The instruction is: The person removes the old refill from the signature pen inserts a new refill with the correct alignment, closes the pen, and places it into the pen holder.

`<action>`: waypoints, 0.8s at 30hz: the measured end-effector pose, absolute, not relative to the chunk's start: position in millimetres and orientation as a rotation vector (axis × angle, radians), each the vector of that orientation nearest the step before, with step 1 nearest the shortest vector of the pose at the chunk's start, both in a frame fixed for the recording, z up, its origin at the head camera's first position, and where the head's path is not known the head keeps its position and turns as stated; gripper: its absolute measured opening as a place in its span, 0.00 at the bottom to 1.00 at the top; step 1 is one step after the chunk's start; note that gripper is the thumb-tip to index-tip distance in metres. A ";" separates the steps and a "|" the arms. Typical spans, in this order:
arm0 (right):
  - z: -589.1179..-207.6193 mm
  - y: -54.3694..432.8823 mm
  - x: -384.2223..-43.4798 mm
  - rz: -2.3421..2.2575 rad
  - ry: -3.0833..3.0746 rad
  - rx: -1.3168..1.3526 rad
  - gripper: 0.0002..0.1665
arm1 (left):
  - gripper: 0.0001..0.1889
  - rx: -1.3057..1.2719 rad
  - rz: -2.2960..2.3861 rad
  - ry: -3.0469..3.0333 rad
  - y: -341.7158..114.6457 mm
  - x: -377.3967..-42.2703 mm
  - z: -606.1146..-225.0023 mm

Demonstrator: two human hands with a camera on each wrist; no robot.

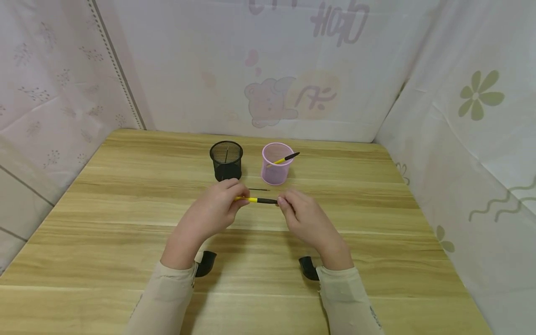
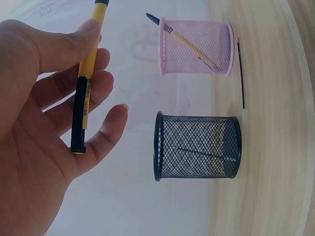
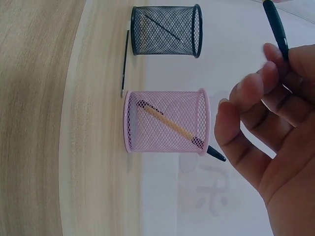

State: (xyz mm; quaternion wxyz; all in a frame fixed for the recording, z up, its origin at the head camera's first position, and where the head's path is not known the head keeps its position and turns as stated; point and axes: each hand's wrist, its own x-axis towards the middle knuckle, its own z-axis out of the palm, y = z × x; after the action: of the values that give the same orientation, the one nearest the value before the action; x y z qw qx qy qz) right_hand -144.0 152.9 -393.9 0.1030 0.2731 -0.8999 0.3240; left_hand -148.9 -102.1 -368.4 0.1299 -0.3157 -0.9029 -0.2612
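Observation:
Between my two hands a yellow and black ballpoint pen (image 1: 266,201) is held level above the table. My left hand (image 1: 217,204) pinches its yellow barrel between thumb and fingers; the clip end lies over the palm in the left wrist view. At the other end, my right hand (image 1: 303,216) pinches the black tip with thumb and fingertips. Just beyond the hands a thin dark pen refill (image 1: 259,189) lies on the tabletop. Behind it stand a black mesh pen holder (image 1: 227,174), with another thin refill (image 2: 204,154) inside, and a pink mesh holder (image 1: 275,177) with a similar pen (image 1: 290,157) leaning in it.
The wooden table (image 1: 125,200) reaches back to a printed cloth wall (image 1: 188,70), with cloth also at both sides. A black curved piece sits by each sleeve cuff, one at the left wrist (image 1: 206,264) and one at the right wrist (image 1: 308,268).

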 end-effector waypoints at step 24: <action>-393.4 153.9 -142.8 0.908 -2.544 0.838 0.04 | 0.07 -0.911 -0.750 -2.614 -110.4 -149.3 -376.1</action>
State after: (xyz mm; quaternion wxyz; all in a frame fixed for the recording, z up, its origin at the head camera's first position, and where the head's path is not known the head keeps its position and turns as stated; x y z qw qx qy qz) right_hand -142.8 153.9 -393.4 0.1563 0.2926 -0.8885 0.3170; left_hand -149.3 -110.4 -376.1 0.1362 -0.3146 -0.9030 -0.2590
